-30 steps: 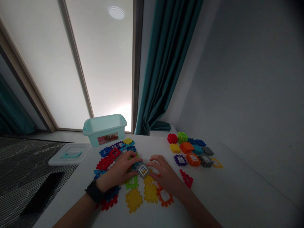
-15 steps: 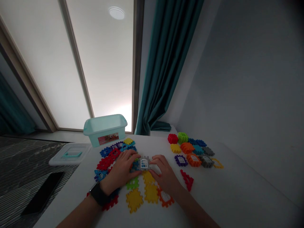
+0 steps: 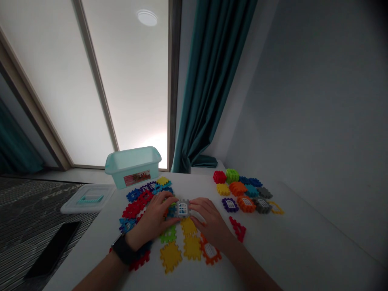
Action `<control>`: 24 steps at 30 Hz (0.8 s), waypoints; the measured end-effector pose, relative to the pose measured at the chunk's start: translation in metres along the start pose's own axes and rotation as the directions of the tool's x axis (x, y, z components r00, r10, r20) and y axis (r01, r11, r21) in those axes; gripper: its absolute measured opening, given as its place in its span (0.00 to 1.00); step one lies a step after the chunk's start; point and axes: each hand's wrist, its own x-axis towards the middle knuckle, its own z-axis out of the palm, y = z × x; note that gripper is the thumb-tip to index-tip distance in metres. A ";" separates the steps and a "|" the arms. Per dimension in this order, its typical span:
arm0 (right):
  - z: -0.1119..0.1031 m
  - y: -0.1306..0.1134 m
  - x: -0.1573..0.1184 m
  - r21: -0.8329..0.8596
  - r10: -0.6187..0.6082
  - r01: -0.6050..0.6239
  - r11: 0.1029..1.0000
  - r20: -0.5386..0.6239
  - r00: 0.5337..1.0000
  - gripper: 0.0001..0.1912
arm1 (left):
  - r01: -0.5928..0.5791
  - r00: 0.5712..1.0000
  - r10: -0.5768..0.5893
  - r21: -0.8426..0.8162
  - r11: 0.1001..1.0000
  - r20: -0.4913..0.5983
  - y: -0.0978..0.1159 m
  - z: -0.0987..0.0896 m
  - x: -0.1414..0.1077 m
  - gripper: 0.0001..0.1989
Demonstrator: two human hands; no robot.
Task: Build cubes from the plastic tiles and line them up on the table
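A grey toothed building tile with a white window [image 3: 182, 208] is between my two hands. My left hand [image 3: 155, 216], wearing a dark watch on its wrist, grips the tile's left side with thumb and fingers. On the opposite edge, the fingers of my right hand [image 3: 209, 221] are closed on the same tile. Below it lie a yellow tile [image 3: 192, 247], another yellow tile [image 3: 171, 257], a green tile [image 3: 168, 235] and an orange window tile [image 3: 210, 251]. Red tiles [image 3: 132, 210] and blue ones lie left of my left hand, which partly covers some pieces.
A pale teal bin [image 3: 133, 165] stands at the table's far left, with a clear lid [image 3: 87, 198] beside it. Sorted stacks, including orange window tiles [image 3: 246, 204], sit on the right near a red triangular piece [image 3: 238, 229]. A black flat object [image 3: 53, 250] lies at left.
My right hand's fingers have straightened slightly and moved closer along the grey tile's right edge. Both hands keep the tile at nearly the same place; the view has shifted slightly.
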 end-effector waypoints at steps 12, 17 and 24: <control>-0.001 -0.004 0.001 -0.065 -0.053 0.050 0.997 -0.050 0.997 0.13 | 0.051 0.999 -0.051 -0.198 0.979 0.007 0.003 0.001 0.001 0.23; -0.002 -0.005 0.002 -0.130 -0.130 0.120 0.984 -0.066 0.989 0.12 | 0.111 0.994 -0.102 -0.280 0.954 0.049 0.008 -0.002 0.001 0.21; -0.004 -0.009 0.004 -0.088 -0.139 0.133 0.987 -0.067 0.988 0.12 | 0.159 0.987 -0.140 -0.389 0.908 0.078 0.015 -0.002 0.004 0.15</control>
